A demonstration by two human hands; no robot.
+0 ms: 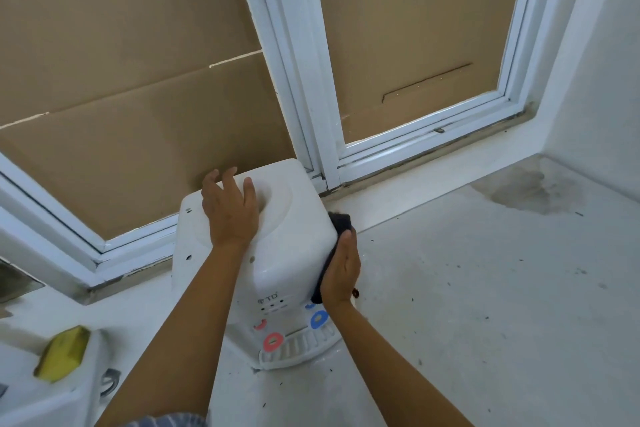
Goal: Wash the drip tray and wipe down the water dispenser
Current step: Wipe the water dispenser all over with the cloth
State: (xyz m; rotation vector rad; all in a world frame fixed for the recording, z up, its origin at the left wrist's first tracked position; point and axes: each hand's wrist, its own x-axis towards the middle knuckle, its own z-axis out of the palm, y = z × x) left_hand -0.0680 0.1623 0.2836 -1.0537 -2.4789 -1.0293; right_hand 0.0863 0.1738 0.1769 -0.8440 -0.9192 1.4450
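Against the back edge of the white worktop (485, 270), just below the window frame (298, 87), the water dispenser (294, 253) is standing upright with its taps facing the person. Its drip tray (298, 348) is sitting in place at the foot of the front panel, beneath a red tap ring (273, 340) and a blue tap ring (319, 319). The left hand (230, 213) is lying flat on the dispenser's top, its fingers (228, 180) straight and spread, reaching over the round bottle recess and grasping nothing. The right hand (341, 267) is pressing a dark cloth (341, 220) against the dispenser's right side wall; the cloth is showing above and below the palm, but whether the fingers are curling round it or lying flat on it cannot be told, as they are turned away from the camera. Brown cardboard (121, 62) is covering the window panes behind the dispenser. Toward the far right corner of the worktop a greyish stain (526, 189) is showing, and small dark specks are lying scattered over the surface. Near the left edge, a yellow sponge (64, 352) is resting on a white ledge, well apart from the dispenser.
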